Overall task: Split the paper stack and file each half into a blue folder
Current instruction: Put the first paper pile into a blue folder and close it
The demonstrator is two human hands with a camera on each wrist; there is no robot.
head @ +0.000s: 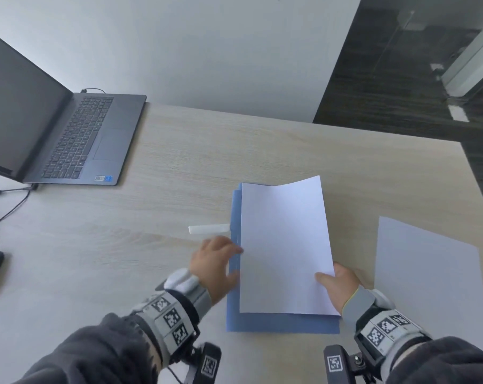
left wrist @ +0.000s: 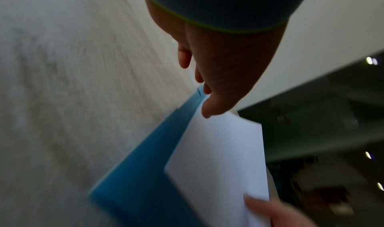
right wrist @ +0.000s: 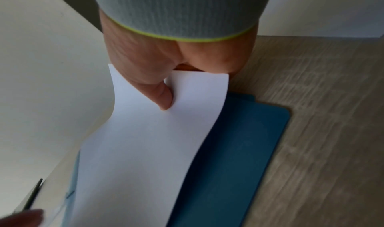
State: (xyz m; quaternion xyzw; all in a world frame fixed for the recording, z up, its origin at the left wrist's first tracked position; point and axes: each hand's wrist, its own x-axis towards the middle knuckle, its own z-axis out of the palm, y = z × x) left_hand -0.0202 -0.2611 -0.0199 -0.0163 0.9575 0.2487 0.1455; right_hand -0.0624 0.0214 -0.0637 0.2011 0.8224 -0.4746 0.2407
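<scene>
1. Our right hand (head: 341, 284) pinches the near right corner of the half stack (head: 284, 245), thumb on top and fingers curled under, as the right wrist view shows plainly.
2. The sheets hang raised from that corner and bow along their length, far edge lifted, over the blue folder (head: 262, 322).
3. Our left hand (head: 215, 261) sits at the folder's left edge with its fingers reaching to the sheets' left side; from these views we cannot tell whether it grips the cover or only steadies it.
4. The folder lies flat on the desk (head: 179, 162), long axis running away from us, and the sheets lie along the same axis, so they line up already.
5. What the next move turns on, as we judge it: the folder lies directly under the right hand's load, and its left edge, at the left hand, shows layered and may be where the cover lifts.
6. The other half (head: 428, 273) waits flat on the desk to the right, well apart from the folder and nearer our right hand.
7. A laptop (head: 68, 128) stands far left, and a white strip (head: 208, 229) lies just beside the folder.
</scene>
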